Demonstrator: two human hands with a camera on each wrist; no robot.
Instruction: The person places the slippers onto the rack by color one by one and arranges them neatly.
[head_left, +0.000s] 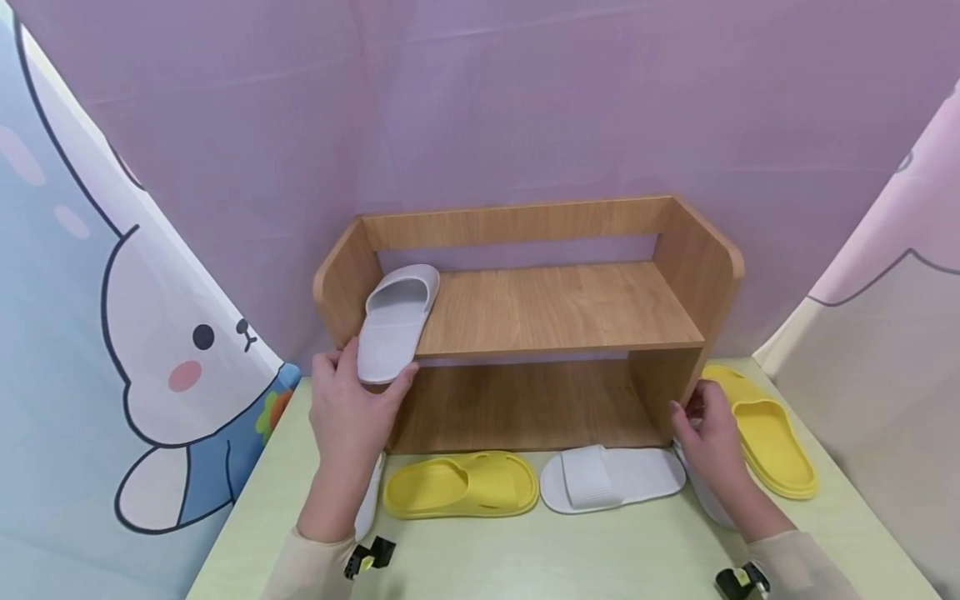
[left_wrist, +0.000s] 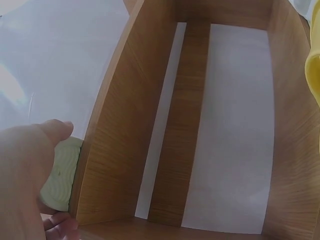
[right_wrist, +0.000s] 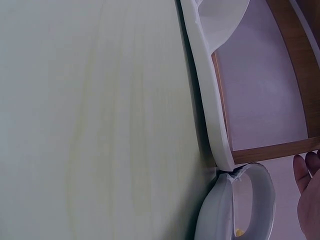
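Note:
In the head view a pale grey slipper (head_left: 392, 329) lies at the left end of a wooden shoe rack's (head_left: 558, 304) upper shelf, its heel sticking out past the front edge. My left hand (head_left: 352, 412) grips that heel, thumb on the right side and fingers on the left. The left wrist view shows the slipper's wavy-patterned sole (left_wrist: 62, 172) beside the thumb. My right hand (head_left: 708, 433) holds the front edge of the rack's right side panel, low down. In the right wrist view its fingertips (right_wrist: 302, 172) are by that panel.
Along the rack's front lie a yellow slipper (head_left: 461, 485) and a white slipper (head_left: 611, 477). Another white slipper (head_left: 367, 504) is partly behind my left wrist, and one (head_left: 705, 492) beside my right hand. A yellow slipper (head_left: 772, 442) lies right of the rack. Purple cloth (head_left: 510, 100) hangs behind.

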